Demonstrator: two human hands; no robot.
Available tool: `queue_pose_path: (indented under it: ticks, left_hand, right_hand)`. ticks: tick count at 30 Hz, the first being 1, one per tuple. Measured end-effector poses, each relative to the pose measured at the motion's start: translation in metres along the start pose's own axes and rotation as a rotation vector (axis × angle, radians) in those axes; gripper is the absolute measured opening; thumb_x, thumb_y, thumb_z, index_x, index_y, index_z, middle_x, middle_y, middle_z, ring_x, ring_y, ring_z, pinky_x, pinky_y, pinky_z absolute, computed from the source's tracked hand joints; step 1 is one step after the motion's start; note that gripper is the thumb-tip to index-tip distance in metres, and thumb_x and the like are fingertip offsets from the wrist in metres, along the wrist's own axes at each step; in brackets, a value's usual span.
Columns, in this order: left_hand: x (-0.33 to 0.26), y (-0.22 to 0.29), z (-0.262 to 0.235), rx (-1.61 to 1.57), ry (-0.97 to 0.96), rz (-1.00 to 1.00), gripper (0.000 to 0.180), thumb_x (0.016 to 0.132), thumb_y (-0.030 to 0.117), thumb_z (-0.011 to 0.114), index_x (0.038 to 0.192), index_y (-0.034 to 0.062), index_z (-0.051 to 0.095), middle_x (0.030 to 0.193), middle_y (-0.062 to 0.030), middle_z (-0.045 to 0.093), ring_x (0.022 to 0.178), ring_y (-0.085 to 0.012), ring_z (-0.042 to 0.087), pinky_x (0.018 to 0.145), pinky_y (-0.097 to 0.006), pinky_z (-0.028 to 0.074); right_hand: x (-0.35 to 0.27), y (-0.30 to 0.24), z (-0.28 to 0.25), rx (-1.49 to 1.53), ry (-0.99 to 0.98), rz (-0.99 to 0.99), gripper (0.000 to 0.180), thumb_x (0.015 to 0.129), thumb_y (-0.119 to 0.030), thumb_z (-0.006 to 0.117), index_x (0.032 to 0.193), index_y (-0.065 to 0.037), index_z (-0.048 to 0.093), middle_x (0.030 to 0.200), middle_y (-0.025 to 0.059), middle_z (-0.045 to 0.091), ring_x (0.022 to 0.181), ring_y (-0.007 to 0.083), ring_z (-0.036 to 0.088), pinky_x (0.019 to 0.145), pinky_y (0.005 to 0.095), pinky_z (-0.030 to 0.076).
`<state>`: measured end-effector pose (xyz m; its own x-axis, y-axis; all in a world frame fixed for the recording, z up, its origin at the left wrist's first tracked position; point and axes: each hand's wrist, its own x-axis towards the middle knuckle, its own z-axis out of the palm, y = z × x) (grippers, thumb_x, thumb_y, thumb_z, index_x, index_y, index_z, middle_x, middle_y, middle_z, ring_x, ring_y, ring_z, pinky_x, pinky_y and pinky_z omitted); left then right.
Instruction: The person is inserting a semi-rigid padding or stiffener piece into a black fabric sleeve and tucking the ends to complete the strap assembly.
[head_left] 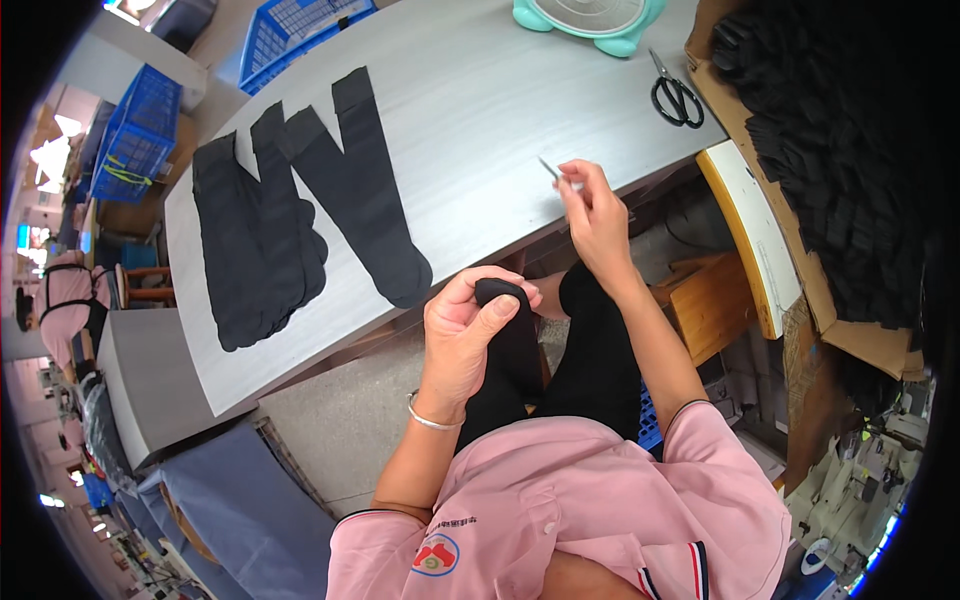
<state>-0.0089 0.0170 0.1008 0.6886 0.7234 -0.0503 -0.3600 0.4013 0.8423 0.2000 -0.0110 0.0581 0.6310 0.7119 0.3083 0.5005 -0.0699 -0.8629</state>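
My left hand (462, 325) is closed around the dark end of a black sock (497, 290), with the thumb pressed on the cloth. Where the rest of that sock hangs is hard to make out against the black trousers. To the right and a little farther off, my right hand (600, 222) pinches a slim pointed metal tool (548, 167), its tip turned up and left over the table edge. Flat on the grey table (480, 130) lie a pair of black socks (360, 190) and, left of it, an overlapping pile of black socks (245, 240).
Black-handled scissors (677, 100) lie at the table's right end, near a turquoise round-topped object (590, 15). A cardboard box (790, 240) heaped with black socks (830, 150) stands at right. Blue crates (135, 130) are at far left. Another person (70, 305) is in the background.
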Motion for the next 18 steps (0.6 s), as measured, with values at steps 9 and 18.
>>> queue_pose_path:
  ticks: [9,18]
  left_hand:
    - [-0.005,-0.003,0.039,0.069,-0.112,0.059,0.019,0.093,-0.002,0.064,0.112,-0.0026,0.066,0.101,-0.0118,0.072,0.088,-0.0154,0.069,0.077,-0.027,0.056]
    - [-0.031,-0.003,0.054,0.167,-0.169,0.035,0.018,0.093,0.0,0.065,0.111,-0.0005,0.067,0.098,-0.008,0.071,0.078,-0.0103,0.066,0.057,-0.022,0.051]
  right_hand:
    - [-0.068,-0.082,-0.095,-0.215,-0.143,-0.517,0.035,0.078,-0.004,0.077,0.111,-0.013,0.076,0.073,0.003,0.064,0.058,0.0166,0.058,0.052,0.0277,0.043]
    - [-0.093,-0.105,-0.131,-0.394,-0.177,-0.568,0.037,0.077,-0.005,0.075,0.111,-0.017,0.076,0.07,0.0002,0.062,0.056,0.0165,0.057,0.05,0.0291,0.041]
